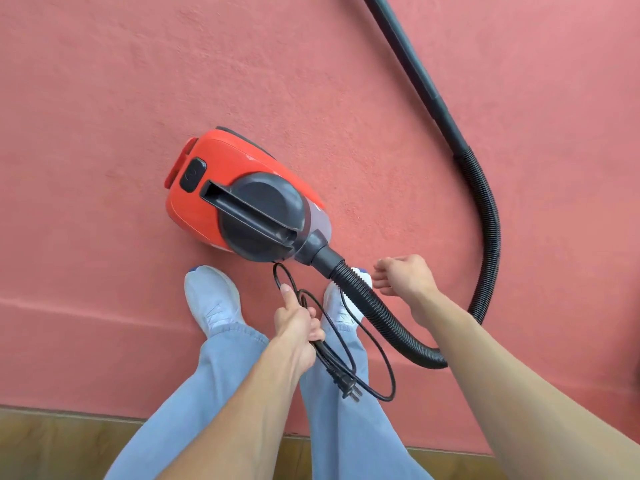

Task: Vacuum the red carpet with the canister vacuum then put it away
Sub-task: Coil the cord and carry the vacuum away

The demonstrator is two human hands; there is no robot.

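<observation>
A red canister vacuum (221,188) with a dark grey handle and lid sits on the red carpet (104,81) just ahead of my feet. Its black ribbed hose (486,216) curves from the front port, under my right arm, and up to a black wand (412,60) that leaves the top edge. My left hand (298,323) grips a looped black power cord (349,344), index finger extended; the plug (349,389) dangles below it. My right hand (403,275) hovers above the hose near the port, fingers loosely curled, holding nothing.
My two white shoes (211,296) and light blue jeans stand on the carpet. A wooden floor strip (52,445) shows along the carpet's near edge at the bottom. A crease runs across the carpet at lower left.
</observation>
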